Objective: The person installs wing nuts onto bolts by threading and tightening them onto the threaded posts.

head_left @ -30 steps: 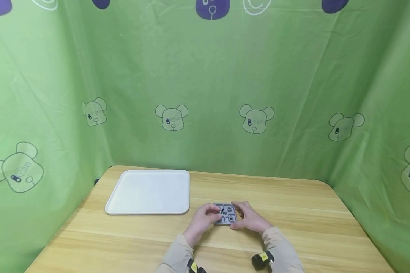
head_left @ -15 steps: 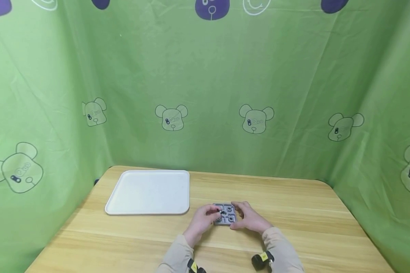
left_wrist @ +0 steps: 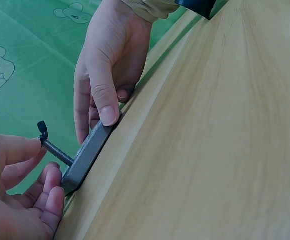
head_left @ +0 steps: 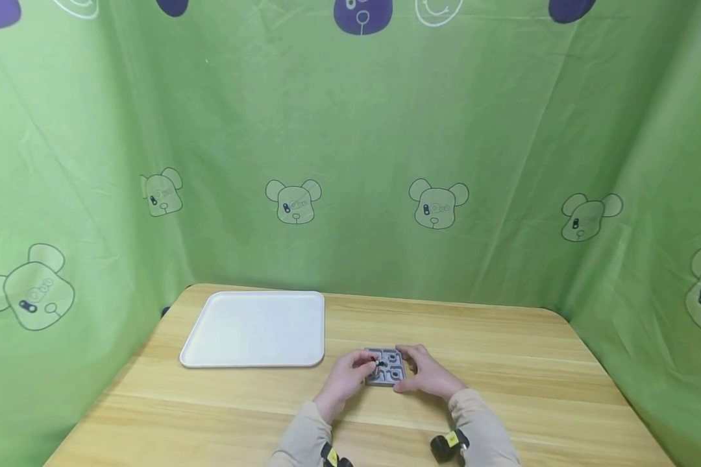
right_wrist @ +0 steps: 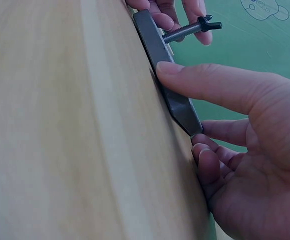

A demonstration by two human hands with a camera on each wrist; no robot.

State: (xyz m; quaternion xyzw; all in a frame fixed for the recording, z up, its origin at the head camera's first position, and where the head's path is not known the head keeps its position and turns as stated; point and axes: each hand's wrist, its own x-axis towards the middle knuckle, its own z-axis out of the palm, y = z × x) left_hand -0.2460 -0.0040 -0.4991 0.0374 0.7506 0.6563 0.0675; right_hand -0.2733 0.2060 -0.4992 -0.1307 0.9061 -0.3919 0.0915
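Note:
A grey square plate [head_left: 394, 364] with round recesses lies on the table between both hands. From its top rises a threaded bolt [left_wrist: 59, 153] with a black wing-shaped head, slightly tilted in the left wrist view. My left hand [head_left: 343, 379] pinches the bolt's head end between thumb and index finger, its other fingers curled by the plate's left edge. My right hand [head_left: 429, 374] grips the plate's right side, thumb on the near edge and fingers on the far one. In the right wrist view the bolt [right_wrist: 187, 31] stands out from the plate [right_wrist: 164, 65].
A white rectangular tray [head_left: 254, 329] lies at the back left of the wooden table [head_left: 473, 337]. Green curtains [head_left: 356, 259] with bear drawings hang behind the table and on both sides. A black device is strapped on each wrist.
The black wing head between my left fingertips has turned a little, and the fingertips have shifted slightly. My right hand and the plate have stayed in place.

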